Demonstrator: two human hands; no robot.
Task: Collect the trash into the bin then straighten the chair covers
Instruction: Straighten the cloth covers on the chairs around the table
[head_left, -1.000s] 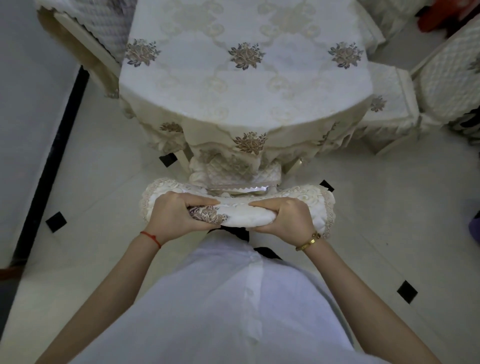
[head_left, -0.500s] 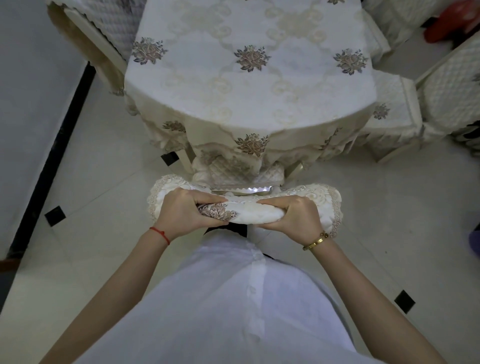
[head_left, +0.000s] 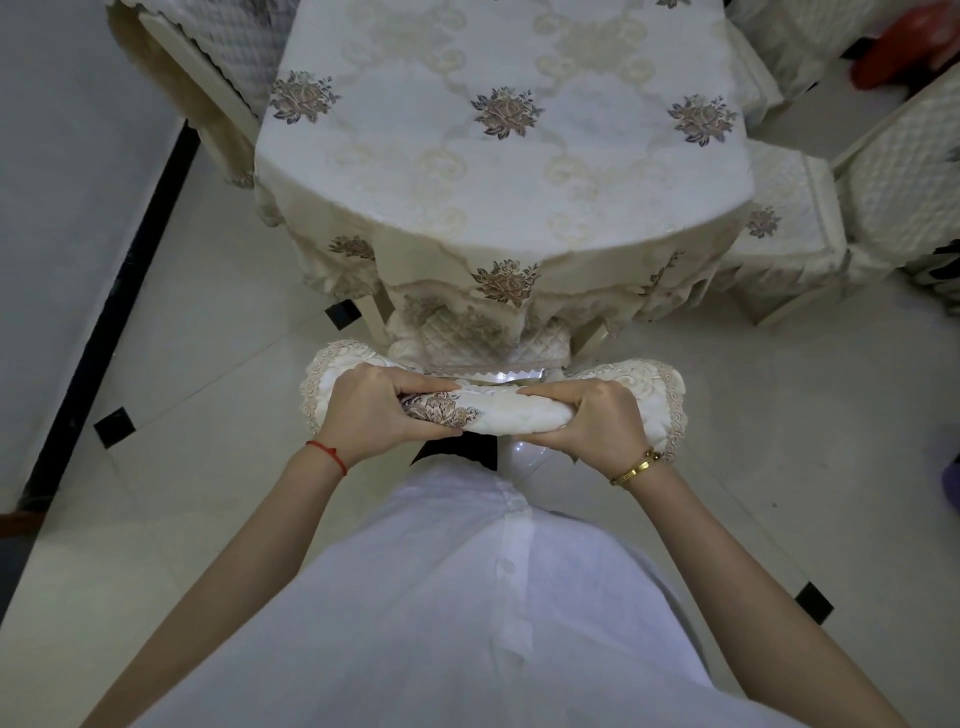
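A cream chair cover (head_left: 511, 413) with lace trim and a brown flower patch lies over the top of a chair back right in front of me. My left hand (head_left: 371, 413) grips its left part, thumb on top beside the flower. On the cover's right part, my right hand (head_left: 592, 418) is closed with the fingers wrapped under it. The chair's quilted seat (head_left: 467, 338) is tucked under the table. No trash or bin is in view.
A table with a cream flowered tablecloth (head_left: 498, 156) fills the upper middle. Covered chairs stand at the right (head_left: 784, 244) and upper left (head_left: 208, 67). A red object (head_left: 909, 47) lies at the top right. Pale tiled floor (head_left: 182, 364) surrounds me; a grey wall runs along the left.
Both hands keep the same grip on the cover. The view has shifted slightly, with the table and chair drifting right and down in the frame.
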